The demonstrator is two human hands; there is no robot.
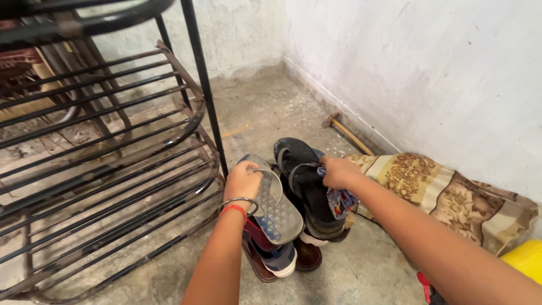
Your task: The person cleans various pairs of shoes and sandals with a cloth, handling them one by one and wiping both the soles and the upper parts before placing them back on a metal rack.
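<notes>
The grey sandal [276, 206] lies sole-up on top of a small heap of footwear on the concrete floor [367, 271], just right of the rack's foot. The left hand [243, 181] rests on its heel end, fingers curled over the edge and strap, gripping it. Beside it, touching, lies the black sandal [307, 186], footbed up; the right hand [337, 171] is closed around its strap together with a blue patterned cloth [341, 200] that hangs from the fist.

Beneath both sandals: a blue-and-white shoe [282, 261], a brown shoe [309, 255] and a dark red item (only partly visible, kind not determinable).

To the left stands a black metal shoe rack [113, 158], its barred shelves bare in the visible part. To the right, a folded brown floral blanket [446, 195] lies against the white wall [423, 73]; a wooden-handled tool [347, 131] lies at the wall's base. A yellow object [525, 257] shows at the right edge.

Assessment: both holds are by edge or strap only. A sound lift calls for raising each sandal clear of the heap before moving it sideways, so the pairs beneath are not dragged. The cloth in the right fist weakens that hold; a firmer pinch on the strap itself is advisable.
</notes>
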